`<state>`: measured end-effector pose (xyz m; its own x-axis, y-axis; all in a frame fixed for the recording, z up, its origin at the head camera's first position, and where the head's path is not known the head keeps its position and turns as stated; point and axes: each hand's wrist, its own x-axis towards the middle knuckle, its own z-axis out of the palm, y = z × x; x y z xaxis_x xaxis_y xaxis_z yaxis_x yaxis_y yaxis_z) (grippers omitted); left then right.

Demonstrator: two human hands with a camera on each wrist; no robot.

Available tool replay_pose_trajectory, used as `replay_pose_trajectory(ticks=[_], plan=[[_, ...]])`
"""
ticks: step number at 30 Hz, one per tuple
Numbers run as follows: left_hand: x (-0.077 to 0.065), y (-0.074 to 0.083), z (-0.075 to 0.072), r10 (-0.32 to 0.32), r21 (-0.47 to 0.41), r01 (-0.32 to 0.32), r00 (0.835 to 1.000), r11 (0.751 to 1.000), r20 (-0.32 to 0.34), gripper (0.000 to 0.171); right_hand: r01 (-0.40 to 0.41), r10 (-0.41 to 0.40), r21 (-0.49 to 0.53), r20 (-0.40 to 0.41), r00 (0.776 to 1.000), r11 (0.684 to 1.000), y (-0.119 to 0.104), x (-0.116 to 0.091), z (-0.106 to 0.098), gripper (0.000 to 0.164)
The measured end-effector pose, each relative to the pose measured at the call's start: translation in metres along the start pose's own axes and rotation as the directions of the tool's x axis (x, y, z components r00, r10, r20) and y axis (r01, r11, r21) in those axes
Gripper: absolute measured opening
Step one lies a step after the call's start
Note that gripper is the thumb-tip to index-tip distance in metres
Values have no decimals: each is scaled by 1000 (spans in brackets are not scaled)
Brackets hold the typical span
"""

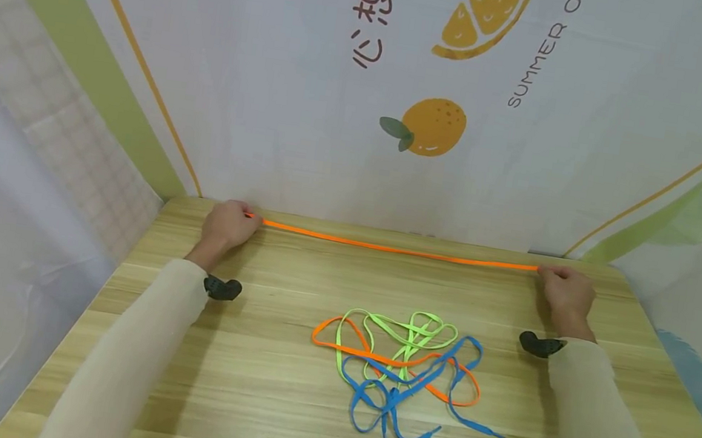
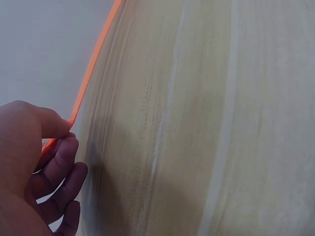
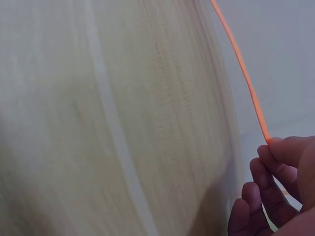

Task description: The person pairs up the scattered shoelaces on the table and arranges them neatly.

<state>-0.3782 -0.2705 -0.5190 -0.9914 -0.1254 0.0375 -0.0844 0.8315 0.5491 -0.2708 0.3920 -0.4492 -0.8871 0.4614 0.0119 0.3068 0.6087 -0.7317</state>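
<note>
An orange shoelace (image 1: 387, 248) stretches nearly straight along the far edge of the wooden table, sagging slightly in the middle. My left hand (image 1: 230, 225) pinches its left end between thumb and forefinger, and a bit of the lace shows inside the fingers in the left wrist view. On the other side my right hand (image 1: 567, 290) pinches the right end between thumb and fingertip. Nearer to me, between the arms, lies a loose tangle: a blue shoelace (image 1: 393, 398), a yellow-green shoelace (image 1: 343, 345) and another orange shoelace (image 1: 333, 349), looped over one another.
The wooden table (image 1: 251, 400) ends at a white printed curtain (image 1: 272, 111) right behind the stretched lace. More cloth hangs along the left and right sides. A black wrist strap (image 1: 223, 288) is on the left wrist, with a similar black strap (image 1: 541, 344) on the right.
</note>
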Motion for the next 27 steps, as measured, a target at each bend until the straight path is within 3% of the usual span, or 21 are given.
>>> replay_pose_trajectory(ticks=[8,11,15,18,25,27], plan=[[-9,13,-8,-17,13,17,999,1000,42,29,-2,3,-26,54,999,1000,3,2,1,55],[-24,29,-20,-9,4,8,997,1000,74,31,-4,8,-41,87,996,999,4,2,0,58],[-56,63,-41,1,15,-2,996,1000,91,33,9,-2,-69,105,994,998,5,2,1,60],[-64,74,-48,-6,46,2,995,999,98,32,31,-22,-92,97,995,995,5,2,2,58],[-18,22,-17,-9,70,2,994,998,107,33,78,-62,-137,115,991,988,6,4,1,56],[-15,17,-16,-18,75,10,994,997,111,35,89,-69,-156,127,990,984,7,5,1,57]])
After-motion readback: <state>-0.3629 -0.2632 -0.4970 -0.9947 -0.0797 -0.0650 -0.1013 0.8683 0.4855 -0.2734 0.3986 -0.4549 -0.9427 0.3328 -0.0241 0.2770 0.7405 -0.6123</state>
